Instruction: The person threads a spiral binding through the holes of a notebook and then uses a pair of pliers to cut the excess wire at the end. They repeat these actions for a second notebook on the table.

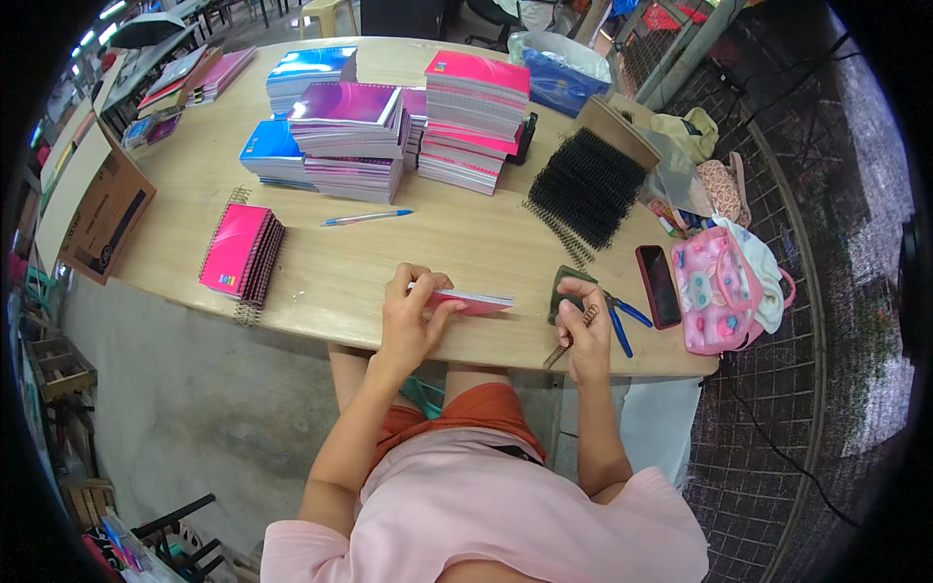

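Note:
My left hand [416, 316] pinches a small pink-covered notebook [476, 303] near the table's front edge, its page edges facing up. To the right, my right hand [583, 335] has its fingers closed round a dark spiral binding coil [558, 355], which points down toward the table edge. The coil and the notebook are apart. Just beyond my right hand lie blue-handled pliers [622, 321] and a dark green pad [564, 286], partly hidden by the fingers. A pile of black spiral coils [591, 187] rests farther back on the right.
Spiral-bound pink notebooks [236, 251] are stacked at left, behind them a pen [367, 218]. Stacks of blue [311, 66], purple [348, 105] and pink notebooks [476, 83] stand at the back. A phone [658, 286] and pink bag [714, 291] sit right; a cardboard box [107, 209] far left.

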Motion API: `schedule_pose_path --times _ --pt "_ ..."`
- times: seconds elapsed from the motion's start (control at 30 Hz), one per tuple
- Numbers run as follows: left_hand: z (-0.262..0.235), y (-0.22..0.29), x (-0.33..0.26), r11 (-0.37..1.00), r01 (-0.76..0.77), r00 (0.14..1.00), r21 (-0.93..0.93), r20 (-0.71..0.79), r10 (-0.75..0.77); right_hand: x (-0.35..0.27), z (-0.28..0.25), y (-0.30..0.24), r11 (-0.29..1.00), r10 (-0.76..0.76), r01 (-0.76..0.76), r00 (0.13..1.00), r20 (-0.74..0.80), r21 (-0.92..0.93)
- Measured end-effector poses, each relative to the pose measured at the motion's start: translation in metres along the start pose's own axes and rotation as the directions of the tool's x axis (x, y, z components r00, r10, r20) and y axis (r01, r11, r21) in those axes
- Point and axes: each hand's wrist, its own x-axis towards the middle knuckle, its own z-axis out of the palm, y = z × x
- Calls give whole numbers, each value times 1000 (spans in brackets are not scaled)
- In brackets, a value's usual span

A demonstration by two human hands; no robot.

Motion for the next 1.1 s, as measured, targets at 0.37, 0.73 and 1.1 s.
schedule_pose_path --times 0.37,0.73,1.1 --pt "33 -21 -14 994 90 992 -69 -82 -95 15 -7 -25 509 -253 555 827 502 -658" --pt "35 -21 -7 997 69 994 -38 -88 -72 43 3 -12 597 -311 531 844 437 -601" --pt "36 -20 -6 996 68 994 -64 -76 -73 45 -1 -23 725 -98 439 828 552 -530"
